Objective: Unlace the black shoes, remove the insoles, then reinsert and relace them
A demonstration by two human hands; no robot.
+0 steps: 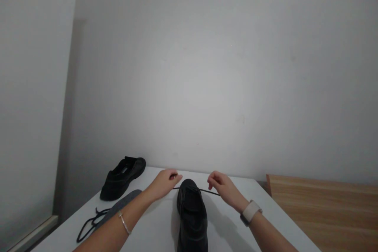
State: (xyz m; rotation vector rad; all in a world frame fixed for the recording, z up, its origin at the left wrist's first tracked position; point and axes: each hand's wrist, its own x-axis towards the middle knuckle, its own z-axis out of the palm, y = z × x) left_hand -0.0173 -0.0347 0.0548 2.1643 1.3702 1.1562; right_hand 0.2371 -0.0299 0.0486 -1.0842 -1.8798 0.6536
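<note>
**Black lace drawn out to both sides of a black shoe**

A black leather-look lace-up shoe point(192, 220) stands at the bottom centre of the frame on a white tabletop point(159, 228), its rounded toe toward the pale grey wall point(206, 67) and its near end cut off by the lower edge. A thin black lace point(210, 192) runs straight out from both sides near the toe, one part to each hand. The left hand point(164, 183), left of the toe, has its fingers curled in on the lace, thumb stretched toward the shoe. The right hand point(223, 187), right of the toe, also curls its fingers in where the lace meets it; the exact pinch is hidden on both. At lower left lie a second black shoe point(115, 185), a flat dark grey piece with a rounded end point(133, 196) and a loose, looped black cord point(93, 220).
</note>
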